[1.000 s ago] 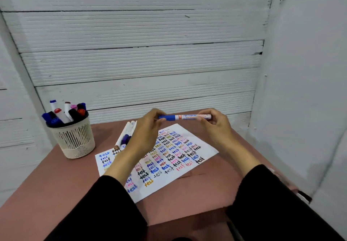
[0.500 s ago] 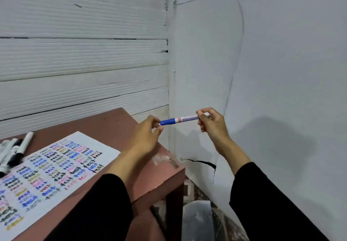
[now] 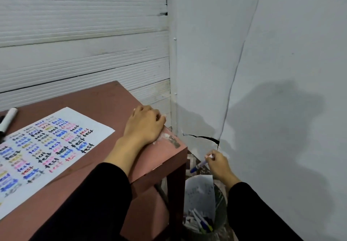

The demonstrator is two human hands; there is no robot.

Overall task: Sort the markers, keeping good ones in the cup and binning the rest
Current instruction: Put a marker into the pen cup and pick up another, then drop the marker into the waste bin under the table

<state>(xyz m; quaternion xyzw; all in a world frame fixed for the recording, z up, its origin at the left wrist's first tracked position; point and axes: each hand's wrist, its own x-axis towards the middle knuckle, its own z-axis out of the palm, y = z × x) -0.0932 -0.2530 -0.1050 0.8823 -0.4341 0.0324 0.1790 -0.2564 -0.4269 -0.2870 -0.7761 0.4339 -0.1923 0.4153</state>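
My right hand (image 3: 217, 165) holds a blue-capped white marker (image 3: 200, 164) off the table's right side, cap end tilted down, directly above the bin (image 3: 219, 199) on the floor. Several discarded markers (image 3: 200, 220) and a sheet of paper lie inside the bin. My left hand (image 3: 145, 126) rests palm down on the table's far right corner with fingers curled and holds nothing. The test sheet (image 3: 56, 146), covered in coloured "test" scribbles, lies on the brown table (image 3: 105, 101). A white marker (image 3: 7, 119) lies at the left edge. The cup is out of view.
The table's right edge and leg (image 3: 177, 193) stand close to the bin. A white wall (image 3: 281, 71) with a crack rises just to the right, leaving a narrow gap for the bin.
My view has swung right and down. My left hand let go of the marker and settled on the table corner. My right hand carried the marker down over the bin.
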